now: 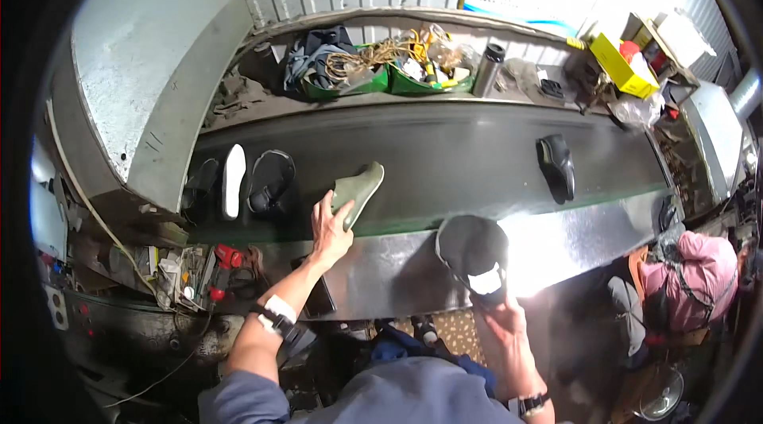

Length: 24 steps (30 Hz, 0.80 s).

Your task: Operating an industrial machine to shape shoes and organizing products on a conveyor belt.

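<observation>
My left hand [330,235] grips the near end of an olive-green shoe last [362,188], fingers and thumb closed about it. The last lies tilted over the dark belt, its toe pointing away to the right. Closer to me, my right hand [505,321] holds up a dark grey shoe-shaped piece [470,245] with a white patch at its near end. The fingers under that piece are partly hidden. Left of the last, a black shoe upper [270,181] and a white sole-shaped piece [234,181] lie side by side on the belt.
A dark conveyor belt [453,154] crosses ahead, with a black shoe [556,167] at its right. A metal hood [139,66] stands left. Green bins [346,89] and a thermos [488,70] line the back shelf. A red power tool [226,261] lies left; a person in pink [691,281] is at right.
</observation>
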Each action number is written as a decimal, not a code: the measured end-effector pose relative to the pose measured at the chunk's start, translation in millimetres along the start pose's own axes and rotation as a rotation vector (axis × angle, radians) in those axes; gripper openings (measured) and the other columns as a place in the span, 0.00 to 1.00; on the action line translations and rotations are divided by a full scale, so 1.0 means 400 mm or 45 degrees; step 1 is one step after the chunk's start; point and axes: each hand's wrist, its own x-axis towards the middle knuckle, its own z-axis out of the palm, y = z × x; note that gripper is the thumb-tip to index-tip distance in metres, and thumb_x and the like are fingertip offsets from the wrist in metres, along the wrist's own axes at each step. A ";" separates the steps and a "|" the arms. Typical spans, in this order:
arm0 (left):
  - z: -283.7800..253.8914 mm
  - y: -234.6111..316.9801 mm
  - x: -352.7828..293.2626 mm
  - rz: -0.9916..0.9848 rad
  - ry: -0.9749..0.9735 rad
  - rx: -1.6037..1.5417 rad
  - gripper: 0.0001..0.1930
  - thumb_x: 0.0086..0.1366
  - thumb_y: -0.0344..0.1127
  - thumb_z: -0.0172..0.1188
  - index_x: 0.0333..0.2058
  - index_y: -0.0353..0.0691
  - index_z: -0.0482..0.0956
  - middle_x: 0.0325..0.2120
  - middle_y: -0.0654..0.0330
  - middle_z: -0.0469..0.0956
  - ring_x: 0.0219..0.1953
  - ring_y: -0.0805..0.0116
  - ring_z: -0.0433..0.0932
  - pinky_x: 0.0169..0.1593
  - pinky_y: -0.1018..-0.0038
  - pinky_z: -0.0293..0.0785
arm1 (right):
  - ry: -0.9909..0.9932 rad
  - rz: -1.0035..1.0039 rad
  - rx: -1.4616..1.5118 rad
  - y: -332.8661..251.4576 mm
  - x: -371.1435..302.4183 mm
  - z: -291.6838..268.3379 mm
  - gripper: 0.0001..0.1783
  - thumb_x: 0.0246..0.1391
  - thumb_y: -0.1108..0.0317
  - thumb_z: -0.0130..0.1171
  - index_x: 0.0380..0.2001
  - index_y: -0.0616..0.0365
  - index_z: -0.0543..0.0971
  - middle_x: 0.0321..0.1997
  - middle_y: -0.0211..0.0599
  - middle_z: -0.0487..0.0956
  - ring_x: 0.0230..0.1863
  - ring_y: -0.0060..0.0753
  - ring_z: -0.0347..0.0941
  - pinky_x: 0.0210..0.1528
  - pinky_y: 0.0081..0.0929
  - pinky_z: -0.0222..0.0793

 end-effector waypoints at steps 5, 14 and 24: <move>-0.052 0.191 -0.204 0.631 -0.022 -0.001 0.19 0.49 0.30 0.67 0.43 0.49 0.85 0.58 0.48 0.67 0.58 0.51 0.67 0.63 0.54 0.64 | 0.068 0.048 0.043 -0.034 0.062 0.022 0.38 0.54 0.55 0.70 0.65 0.52 0.69 0.66 0.38 0.73 0.69 0.46 0.65 0.72 0.63 0.58; 0.098 0.422 -0.404 0.549 -0.135 -0.360 0.12 0.57 0.39 0.68 0.39 0.45 0.86 0.45 0.53 0.77 0.52 0.55 0.72 0.57 0.56 0.67 | -0.126 -0.114 -0.897 -0.051 0.144 -0.046 0.34 0.57 0.52 0.67 0.64 0.49 0.70 0.66 0.36 0.72 0.68 0.43 0.65 0.69 0.58 0.62; -0.168 0.558 -0.246 -0.796 -0.336 -2.224 0.12 0.71 0.39 0.61 0.40 0.34 0.83 0.39 0.59 0.84 0.40 0.71 0.82 0.45 0.74 0.78 | -0.315 -0.045 -1.174 -0.051 -0.071 0.369 0.53 0.53 0.73 0.72 0.74 0.60 0.49 0.57 0.45 0.76 0.55 0.32 0.75 0.53 0.29 0.77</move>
